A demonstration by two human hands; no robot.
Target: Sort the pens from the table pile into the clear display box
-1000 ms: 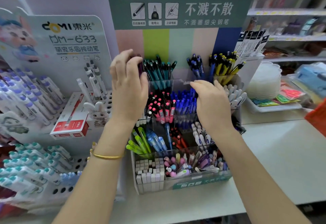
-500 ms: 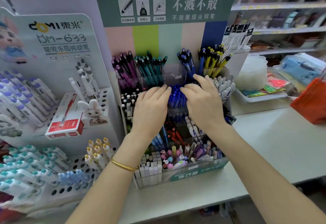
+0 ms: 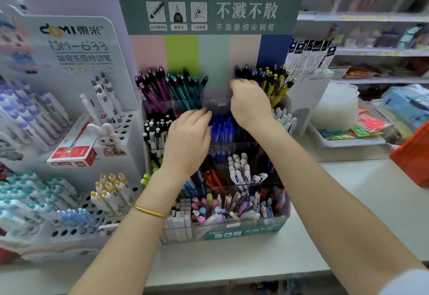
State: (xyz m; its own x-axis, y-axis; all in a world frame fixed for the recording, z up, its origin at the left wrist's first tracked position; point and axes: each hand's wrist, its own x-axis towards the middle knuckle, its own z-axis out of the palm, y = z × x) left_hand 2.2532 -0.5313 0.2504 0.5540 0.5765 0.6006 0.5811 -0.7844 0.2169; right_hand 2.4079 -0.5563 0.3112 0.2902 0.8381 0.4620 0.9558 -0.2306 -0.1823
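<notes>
Three colours | display box | purple pens, teal pens, blue pens

We find the display box standing on the tabletop, its compartments stepped in rows from front to back with pens upright in them, and a tall card rising behind the back row. Just left of it stands a rack with a carton resting on it. To the right and further back, a tray sits in front of the shelves.
</notes>
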